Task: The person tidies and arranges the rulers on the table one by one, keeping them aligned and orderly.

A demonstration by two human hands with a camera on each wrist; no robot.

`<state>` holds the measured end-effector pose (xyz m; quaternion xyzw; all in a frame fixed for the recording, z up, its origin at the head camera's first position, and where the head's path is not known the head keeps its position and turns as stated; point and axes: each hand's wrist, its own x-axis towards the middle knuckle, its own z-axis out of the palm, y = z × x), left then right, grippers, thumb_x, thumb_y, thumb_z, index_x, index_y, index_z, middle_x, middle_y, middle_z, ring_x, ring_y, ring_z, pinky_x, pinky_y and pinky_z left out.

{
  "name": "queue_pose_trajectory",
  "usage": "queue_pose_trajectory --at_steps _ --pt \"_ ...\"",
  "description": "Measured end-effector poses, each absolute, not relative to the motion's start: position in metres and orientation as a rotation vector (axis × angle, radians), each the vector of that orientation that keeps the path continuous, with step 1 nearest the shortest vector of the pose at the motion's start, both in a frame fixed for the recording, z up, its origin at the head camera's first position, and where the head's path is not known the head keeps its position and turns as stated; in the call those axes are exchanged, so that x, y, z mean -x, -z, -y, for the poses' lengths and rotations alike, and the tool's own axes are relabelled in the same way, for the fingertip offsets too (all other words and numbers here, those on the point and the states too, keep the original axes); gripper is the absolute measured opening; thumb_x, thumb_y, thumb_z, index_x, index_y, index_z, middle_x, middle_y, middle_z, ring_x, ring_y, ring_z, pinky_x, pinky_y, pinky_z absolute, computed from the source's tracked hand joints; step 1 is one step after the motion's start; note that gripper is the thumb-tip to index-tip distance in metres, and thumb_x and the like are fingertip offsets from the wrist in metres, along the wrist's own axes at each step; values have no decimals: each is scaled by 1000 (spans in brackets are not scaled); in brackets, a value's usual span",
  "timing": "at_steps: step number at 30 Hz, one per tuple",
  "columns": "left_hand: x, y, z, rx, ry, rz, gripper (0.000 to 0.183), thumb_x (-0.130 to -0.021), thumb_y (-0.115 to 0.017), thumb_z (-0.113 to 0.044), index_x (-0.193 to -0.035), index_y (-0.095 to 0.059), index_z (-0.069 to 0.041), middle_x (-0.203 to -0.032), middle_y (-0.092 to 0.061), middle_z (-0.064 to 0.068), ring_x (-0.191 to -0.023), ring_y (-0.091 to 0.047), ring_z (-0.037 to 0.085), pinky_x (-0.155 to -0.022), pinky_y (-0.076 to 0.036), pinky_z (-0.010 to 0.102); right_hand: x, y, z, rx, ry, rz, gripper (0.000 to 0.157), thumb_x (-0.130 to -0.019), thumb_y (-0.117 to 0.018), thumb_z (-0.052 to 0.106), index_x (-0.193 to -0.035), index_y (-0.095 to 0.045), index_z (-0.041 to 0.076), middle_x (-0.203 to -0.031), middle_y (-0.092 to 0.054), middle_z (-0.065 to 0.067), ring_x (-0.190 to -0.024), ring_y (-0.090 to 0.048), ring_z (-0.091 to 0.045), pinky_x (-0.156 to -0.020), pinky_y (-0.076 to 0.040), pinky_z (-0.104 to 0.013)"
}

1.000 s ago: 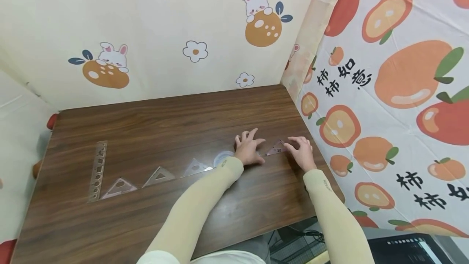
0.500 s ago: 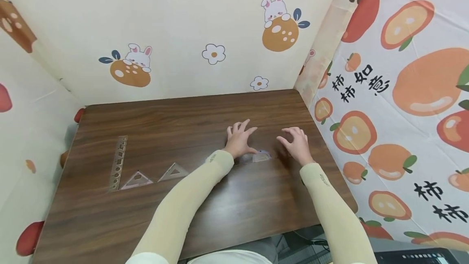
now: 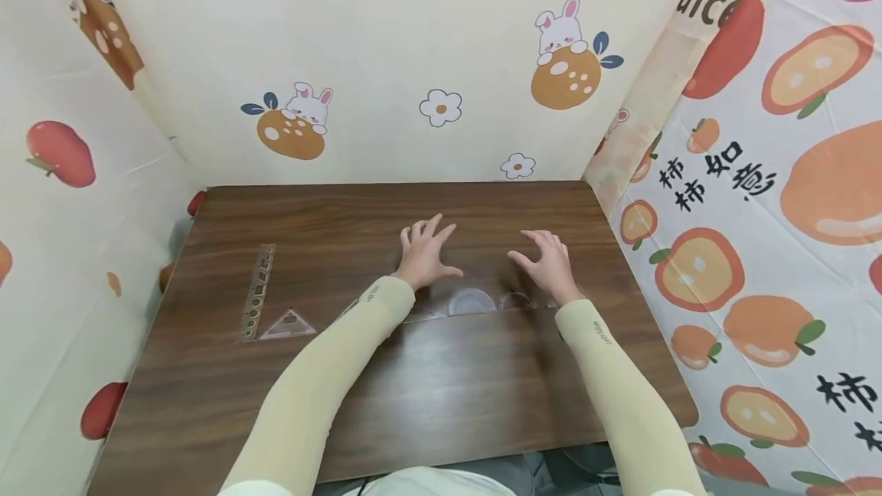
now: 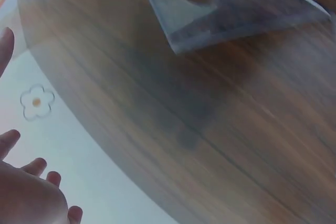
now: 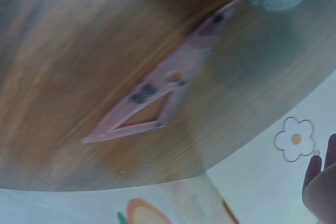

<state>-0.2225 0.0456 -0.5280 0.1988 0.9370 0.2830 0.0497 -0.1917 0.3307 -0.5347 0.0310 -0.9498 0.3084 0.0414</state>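
Note:
My left hand (image 3: 423, 257) is held over the table with fingers spread and nothing in it. A clear set square (image 4: 236, 17) with a round hole lies near it in the left wrist view; my sleeve covers part of that row in the head view. My right hand (image 3: 547, 262) hovers farther right, thumb and fingers apart, holding nothing. Below it lies a pink set square (image 5: 186, 69), mostly hidden by my right wrist in the head view. Two protractors, one whitish (image 3: 472, 301) and one clear (image 3: 517, 299), lie between the hands.
A clear ruler with round holes (image 3: 258, 293) lies lengthwise at the left, beside another set square (image 3: 289, 333). The brown wooden table (image 3: 448, 396) meets a patterned wall covering (image 3: 379, 44) behind and a fruit-print sheet (image 3: 772, 274) at the right.
My right hand has come away from the pink set square. My left hand has moved left along the row, off the protractors. The head view has turned leftward.

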Motion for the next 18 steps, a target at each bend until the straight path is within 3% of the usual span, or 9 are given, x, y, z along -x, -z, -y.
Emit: queue_pose_trajectory --at_steps 7,18 --pt "226 521 -18 -518 -798 -2919 98 -77 -89 -48 -159 -41 -22 -172 -22 11 -153 -23 38 -123 -6 67 198 535 -323 -110 -911 2926 67 -94 -75 42 -147 -55 7 -150 -53 -19 -142 -42 -40 -121 -21 -61" --pt "236 513 21 -400 -743 -2961 105 -82 -83 -55 -163 -30 -16 -173 -20 12 -158 -18 37 -125 2 66 203 534 -317 -152 -814 2959 72 -93 -73 48 -150 -52 8 -153 -53 -19 -144 -43 -39 -122 -22 -58"
